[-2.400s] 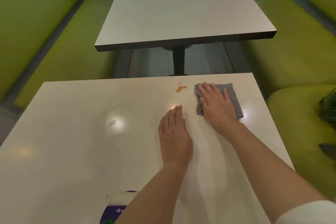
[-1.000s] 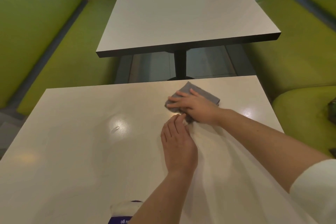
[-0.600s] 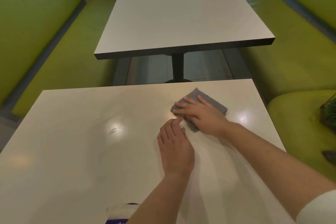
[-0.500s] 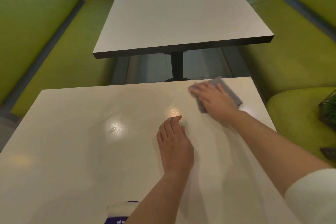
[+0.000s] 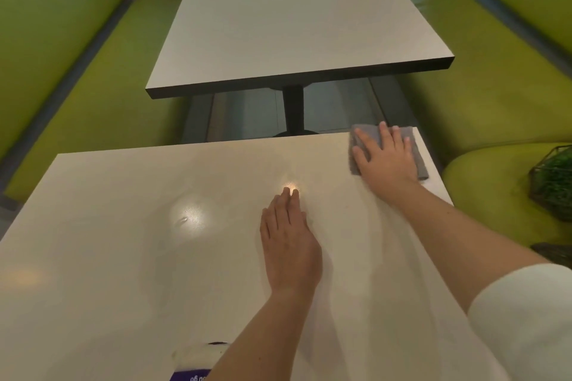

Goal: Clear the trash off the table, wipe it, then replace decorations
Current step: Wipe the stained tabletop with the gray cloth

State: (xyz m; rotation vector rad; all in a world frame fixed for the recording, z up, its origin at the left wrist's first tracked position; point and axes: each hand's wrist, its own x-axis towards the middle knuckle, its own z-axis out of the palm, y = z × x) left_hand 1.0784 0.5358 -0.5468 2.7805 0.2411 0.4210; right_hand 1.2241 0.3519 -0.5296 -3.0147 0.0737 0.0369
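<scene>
A white table [image 5: 123, 241] fills the lower view. At its far right corner lies a grey cloth [image 5: 416, 145], and my right hand [image 5: 383, 161] presses flat on it with fingers spread straight. My left hand [image 5: 289, 244] rests palm down on the middle of the table, fingers straight and together, holding nothing. No stain shows on the tabletop. A white and purple item [image 5: 195, 362] sits at the near edge, partly hidden by my left forearm.
A second white table [image 5: 294, 25] stands beyond a gap. Green benches [image 5: 93, 71] run along both sides. On the right bench sits a wire-framed green plant decoration [image 5: 552, 179], with a dark object [image 5: 554, 252] just below it.
My right hand slid the cloth left across the orange stain, then out to the far right corner. The stain is gone. My left hand stayed in place.
</scene>
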